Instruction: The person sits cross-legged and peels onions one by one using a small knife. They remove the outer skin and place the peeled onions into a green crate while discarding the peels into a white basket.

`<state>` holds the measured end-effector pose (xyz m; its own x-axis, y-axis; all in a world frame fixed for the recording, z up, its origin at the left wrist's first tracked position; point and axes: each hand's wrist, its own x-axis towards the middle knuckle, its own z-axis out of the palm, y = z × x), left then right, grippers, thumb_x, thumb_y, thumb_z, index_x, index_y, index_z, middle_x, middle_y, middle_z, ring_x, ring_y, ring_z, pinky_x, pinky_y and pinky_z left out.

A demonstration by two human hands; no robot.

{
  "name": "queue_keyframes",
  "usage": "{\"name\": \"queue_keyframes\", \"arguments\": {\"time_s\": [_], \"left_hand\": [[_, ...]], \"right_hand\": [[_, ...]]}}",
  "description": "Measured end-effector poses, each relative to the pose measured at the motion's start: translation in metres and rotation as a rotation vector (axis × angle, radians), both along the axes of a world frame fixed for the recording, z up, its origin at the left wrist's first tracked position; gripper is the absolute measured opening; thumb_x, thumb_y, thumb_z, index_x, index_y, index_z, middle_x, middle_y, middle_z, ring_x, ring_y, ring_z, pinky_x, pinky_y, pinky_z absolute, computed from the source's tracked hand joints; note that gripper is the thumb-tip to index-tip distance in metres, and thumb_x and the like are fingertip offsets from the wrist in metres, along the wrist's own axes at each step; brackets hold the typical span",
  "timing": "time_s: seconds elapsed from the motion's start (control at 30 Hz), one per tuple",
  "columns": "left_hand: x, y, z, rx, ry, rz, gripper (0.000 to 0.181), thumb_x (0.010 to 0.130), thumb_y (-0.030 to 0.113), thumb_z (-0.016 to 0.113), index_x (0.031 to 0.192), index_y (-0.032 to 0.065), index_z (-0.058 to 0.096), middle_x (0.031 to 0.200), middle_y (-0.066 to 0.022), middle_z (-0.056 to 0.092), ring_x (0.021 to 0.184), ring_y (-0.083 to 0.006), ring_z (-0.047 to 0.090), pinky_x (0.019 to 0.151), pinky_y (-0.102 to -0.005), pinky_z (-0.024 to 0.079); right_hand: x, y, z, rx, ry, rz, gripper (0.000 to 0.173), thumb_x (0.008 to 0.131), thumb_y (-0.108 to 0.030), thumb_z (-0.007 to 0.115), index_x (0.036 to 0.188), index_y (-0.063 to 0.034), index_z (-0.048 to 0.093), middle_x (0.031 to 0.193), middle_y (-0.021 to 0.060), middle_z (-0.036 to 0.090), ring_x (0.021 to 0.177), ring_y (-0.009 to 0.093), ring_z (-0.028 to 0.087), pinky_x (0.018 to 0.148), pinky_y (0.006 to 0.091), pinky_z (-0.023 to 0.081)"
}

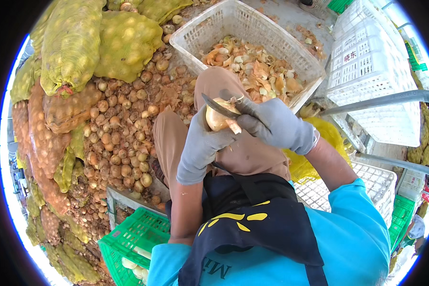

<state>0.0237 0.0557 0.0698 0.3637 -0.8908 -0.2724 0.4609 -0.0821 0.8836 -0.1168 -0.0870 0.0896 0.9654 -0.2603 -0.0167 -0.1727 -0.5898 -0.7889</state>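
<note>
In grey gloves, both of my hands meet above my lap. My left hand is closed around an onion that wears pale golden skin and has a short cut stem. A knife with a dark blade is gripped in my right hand, its handle mostly hidden by the fingers. The blade crosses the onion's upper side, its tip pointing up and left. Thin root strands stick up beside my right fingertips. Just beyond my knees stands a white plastic crate holding onion skins.
Loose onions are heaped on my left, with yellow mesh sacks of onions behind them. A green crate with peeled onions sits by my left elbow. White crates and a metal rail stand on my right.
</note>
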Motion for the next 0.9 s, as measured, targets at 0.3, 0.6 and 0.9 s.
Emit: {"name": "queue_keyframes", "arguments": {"time_s": [0.3, 0.6, 0.9], "left_hand": [[0.008, 0.001, -0.005, -0.067, -0.001, -0.041, 0.054, 0.063, 0.005, 0.079, 0.111, 0.0006, 0.056, 0.093, -0.0048, 0.065, 0.077, -0.0119, 0.064, 0.066, -0.0250, 0.053], [0.002, -0.008, -0.011, -0.156, -0.314, 0.130, 0.057, 0.064, 0.000, 0.077, 0.117, 0.0005, 0.054, 0.098, -0.0032, 0.063, 0.083, -0.0133, 0.062, 0.072, -0.0275, 0.052], [-0.002, -0.023, -0.040, -0.356, 0.293, 0.019, 0.081, 0.064, 0.005, 0.071, 0.139, 0.0049, 0.041, 0.117, -0.0122, 0.062, 0.099, -0.0261, 0.064, 0.072, -0.0335, 0.055]], "right_hand": [[0.005, 0.001, -0.004, 0.167, -0.047, -0.009, 0.048, 0.097, -0.030, 0.052, 0.142, -0.0153, 0.045, 0.070, 0.0198, 0.059, 0.063, 0.036, 0.063, 0.058, 0.0418, 0.049], [0.010, 0.013, -0.010, 0.991, -0.091, -0.230, 0.046, 0.100, -0.047, 0.044, 0.114, -0.0050, 0.057, 0.061, -0.0001, 0.050, 0.048, 0.012, 0.048, 0.045, 0.0276, 0.042], [-0.002, 0.005, 0.008, 0.891, -0.125, -0.238, 0.048, 0.100, -0.051, 0.042, 0.096, -0.0050, 0.057, 0.064, 0.0000, 0.051, 0.051, 0.008, 0.049, 0.044, 0.0239, 0.041]]}}
